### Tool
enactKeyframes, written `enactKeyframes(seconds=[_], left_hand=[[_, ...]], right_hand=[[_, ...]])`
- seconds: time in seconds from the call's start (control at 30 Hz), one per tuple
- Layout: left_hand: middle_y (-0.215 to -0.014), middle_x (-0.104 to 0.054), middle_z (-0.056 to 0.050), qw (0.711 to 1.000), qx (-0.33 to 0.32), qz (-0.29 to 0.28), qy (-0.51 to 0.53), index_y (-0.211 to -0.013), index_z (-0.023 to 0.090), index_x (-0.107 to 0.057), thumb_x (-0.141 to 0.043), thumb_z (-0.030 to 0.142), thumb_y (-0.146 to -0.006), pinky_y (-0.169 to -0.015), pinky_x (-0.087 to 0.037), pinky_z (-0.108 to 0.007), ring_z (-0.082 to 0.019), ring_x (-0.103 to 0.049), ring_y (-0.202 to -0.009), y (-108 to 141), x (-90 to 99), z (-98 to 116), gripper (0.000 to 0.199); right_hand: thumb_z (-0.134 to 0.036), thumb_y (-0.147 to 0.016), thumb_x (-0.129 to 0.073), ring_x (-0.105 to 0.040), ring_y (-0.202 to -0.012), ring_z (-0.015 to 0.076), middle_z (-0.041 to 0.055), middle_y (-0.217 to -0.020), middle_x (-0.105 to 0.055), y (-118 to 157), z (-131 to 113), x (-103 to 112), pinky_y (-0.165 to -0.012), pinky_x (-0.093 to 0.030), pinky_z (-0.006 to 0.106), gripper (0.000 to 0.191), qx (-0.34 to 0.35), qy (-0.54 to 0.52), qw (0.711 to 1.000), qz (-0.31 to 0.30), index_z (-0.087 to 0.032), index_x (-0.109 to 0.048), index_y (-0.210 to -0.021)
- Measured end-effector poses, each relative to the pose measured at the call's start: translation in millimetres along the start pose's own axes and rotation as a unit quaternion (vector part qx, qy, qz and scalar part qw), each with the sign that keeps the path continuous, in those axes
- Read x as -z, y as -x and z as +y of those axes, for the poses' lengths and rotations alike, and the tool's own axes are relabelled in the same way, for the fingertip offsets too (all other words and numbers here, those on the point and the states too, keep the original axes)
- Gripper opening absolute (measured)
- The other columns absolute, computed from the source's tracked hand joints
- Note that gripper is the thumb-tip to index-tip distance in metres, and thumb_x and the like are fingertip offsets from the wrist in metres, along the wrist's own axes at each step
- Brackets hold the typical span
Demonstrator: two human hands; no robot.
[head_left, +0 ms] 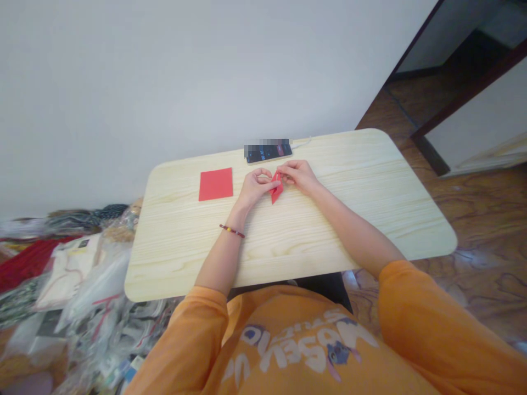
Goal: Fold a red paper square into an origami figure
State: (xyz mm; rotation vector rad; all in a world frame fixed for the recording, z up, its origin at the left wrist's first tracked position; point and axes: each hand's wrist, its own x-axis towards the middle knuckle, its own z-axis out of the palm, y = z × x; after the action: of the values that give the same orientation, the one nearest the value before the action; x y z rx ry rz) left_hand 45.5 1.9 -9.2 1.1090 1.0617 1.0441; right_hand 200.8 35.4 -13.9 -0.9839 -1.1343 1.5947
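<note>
A folded strip of red paper [277,189] stands between my two hands on the pale wooden table [185,230]. My left hand [255,187] pinches its near side with curled fingers, and a beaded bracelet [231,231] circles that wrist. From the other side, my right hand [298,175] grips the top of the paper, hiding part of it. A flat square of red paper [216,184] lies to the left of my left hand, untouched.
A black smartphone [269,152], partly blurred, lies at the table's far edge with a white cable [302,144] behind it. A white wall rises behind the table. Plastic bags and fabrics [78,285] are piled at the left; a wooden floor and doorway lie right.
</note>
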Motion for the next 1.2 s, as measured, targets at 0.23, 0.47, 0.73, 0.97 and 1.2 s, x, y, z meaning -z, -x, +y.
enactKeyframes(seconds=[0.23,0.47,0.73,0.97,1.2], left_hand=[[-0.052,-0.065,0.003,1.0,0.004,0.005,-0.008,-0.074,0.017,-0.05,-0.085,0.03,-0.051,-0.049,-0.038,-0.017,-0.007,-0.054,-0.043,-1.1,-0.6,-0.5,0.044],[-0.053,-0.066,0.003,1.0,0.007,0.0,-0.013,-0.074,0.017,-0.05,-0.084,0.029,-0.051,-0.05,-0.04,-0.018,-0.008,-0.056,-0.045,-0.5,-0.7,0.1,0.043],[-0.053,-0.065,0.003,1.0,0.003,0.016,-0.005,-0.074,0.017,-0.05,-0.084,0.03,-0.052,-0.05,-0.04,-0.018,-0.008,-0.057,-0.045,1.1,-1.7,1.5,0.042],[-0.056,-0.067,0.003,0.996,-0.029,0.076,0.03,-0.075,0.017,-0.051,-0.086,0.034,-0.052,-0.055,-0.045,-0.02,-0.011,-0.062,-0.05,-2.9,-2.3,-3.6,0.045],[-0.063,-0.071,0.0,0.992,-0.044,0.106,0.044,-0.084,0.015,-0.061,-0.087,0.038,-0.05,-0.059,-0.049,-0.023,-0.012,-0.065,-0.055,-3.6,-4.2,-4.4,0.048]], right_hand=[[-0.033,-0.059,-0.081,-0.041,-0.039,0.0028,-0.0028,-0.047,-0.053,2.0,-0.9,-2.4,-0.035,-0.023,0.016,0.029,0.011,0.004,1.0,0.016,-0.012,-0.061,-0.058],[-0.039,-0.06,-0.081,-0.043,-0.042,0.0036,-0.0016,-0.05,-0.055,1.3,-1.1,-1.1,-0.034,-0.023,0.016,0.033,0.001,-0.009,1.0,0.026,-0.012,-0.062,-0.061],[-0.038,-0.058,-0.083,-0.047,-0.045,0.0055,0.0001,-0.052,-0.059,2.0,-3.8,4.3,-0.038,-0.028,0.018,0.032,-0.036,0.004,0.999,-0.041,-0.013,-0.065,-0.064],[-0.032,-0.054,-0.085,-0.048,-0.044,0.0054,-0.0005,-0.052,-0.061,2.3,-4.2,8.4,-0.042,-0.032,0.018,0.031,-0.041,0.03,0.995,-0.089,-0.012,-0.067,-0.07],[-0.029,-0.052,-0.087,-0.055,-0.048,0.0071,0.0027,-0.06,-0.068,2.5,-4.3,7.9,-0.042,-0.033,0.017,0.035,-0.043,0.032,0.996,-0.075,-0.012,-0.065,-0.074]])
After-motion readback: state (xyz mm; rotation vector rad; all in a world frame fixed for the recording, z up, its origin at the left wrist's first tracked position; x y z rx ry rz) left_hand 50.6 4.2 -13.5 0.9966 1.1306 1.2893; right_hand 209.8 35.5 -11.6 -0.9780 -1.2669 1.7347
